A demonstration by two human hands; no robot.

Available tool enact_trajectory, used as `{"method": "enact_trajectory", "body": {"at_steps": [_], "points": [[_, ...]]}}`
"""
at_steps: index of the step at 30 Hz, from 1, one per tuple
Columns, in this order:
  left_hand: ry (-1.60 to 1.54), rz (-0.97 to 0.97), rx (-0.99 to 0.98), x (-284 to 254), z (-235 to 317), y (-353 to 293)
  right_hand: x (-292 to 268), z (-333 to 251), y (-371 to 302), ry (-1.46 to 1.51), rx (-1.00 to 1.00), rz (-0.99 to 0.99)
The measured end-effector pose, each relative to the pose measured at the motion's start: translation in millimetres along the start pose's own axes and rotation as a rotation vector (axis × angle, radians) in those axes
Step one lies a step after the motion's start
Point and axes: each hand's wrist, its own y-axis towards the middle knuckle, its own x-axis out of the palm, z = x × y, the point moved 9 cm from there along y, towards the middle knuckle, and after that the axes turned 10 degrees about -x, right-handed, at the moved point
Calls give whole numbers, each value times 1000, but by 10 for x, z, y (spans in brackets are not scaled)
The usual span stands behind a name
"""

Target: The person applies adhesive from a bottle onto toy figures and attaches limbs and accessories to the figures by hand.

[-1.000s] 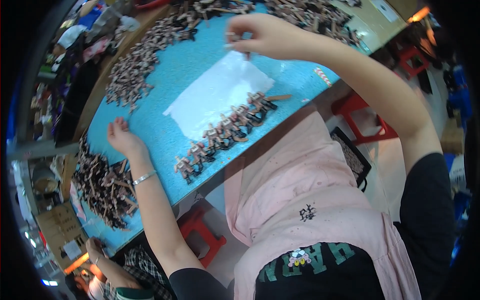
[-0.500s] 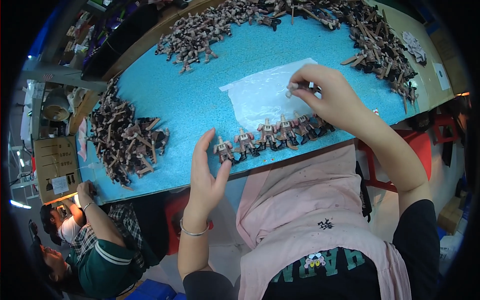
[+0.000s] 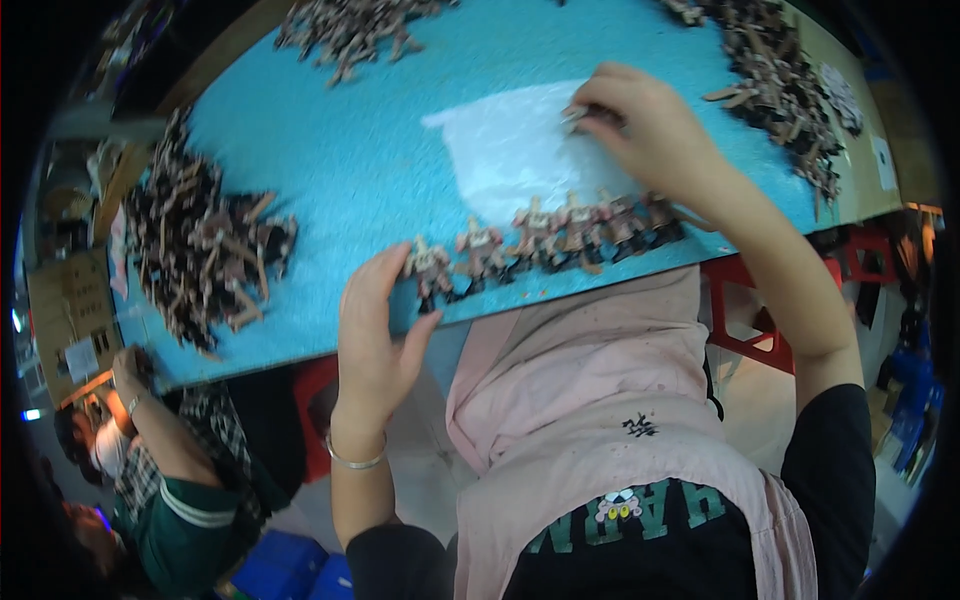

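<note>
A row of several small toy figures in brown, pink and dark colours lies along the near edge of the blue tabletop. My left hand is at the row's left end, thumb and fingers apart around the leftmost figure; it holds nothing, and whether it touches that figure I cannot tell. Above a sheet of white translucent plastic, my right hand pinches a small pale-and-dark piece. Blur and my fingers hide most of that piece. The right end of the row is partly behind my right forearm.
Heaps of similar toy parts lie on the blue tabletop: a left heap, a far heap and a right heap. Red stools stand below the edge. At the left, a person in a green sleeve sits beside the table.
The whole view has shifted, so table and row sit further left and the far heap is partly cut off. My right hand still pinches a small piece over the plastic; my left stays by the row's end.
</note>
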Motion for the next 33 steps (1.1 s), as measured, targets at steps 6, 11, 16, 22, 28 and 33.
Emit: {"method": "enact_trajectory", "body": {"at_steps": [6, 11, 16, 22, 28, 33], "points": [[-53, -52, 9, 7, -7, 44, -141, 77, -51, 239, 70, 107], [16, 114, -58, -306, -241, -37, -235, -37, -309, 601, 256, 120], [-154, 241, -222, -444, -169, -379, -203, -489, -938, 880, 539, 21], [-498, -140, -214, 350, 408, -537, 24, -861, -1321, 997, 430, 14], [-438, -142, -135, 606, 602, -293, 120, -883, -1221, 996, 349, 129], [-388, -163, -135, 655, 624, -223, 175, -989, -1093, 834, 209, 36]]}}
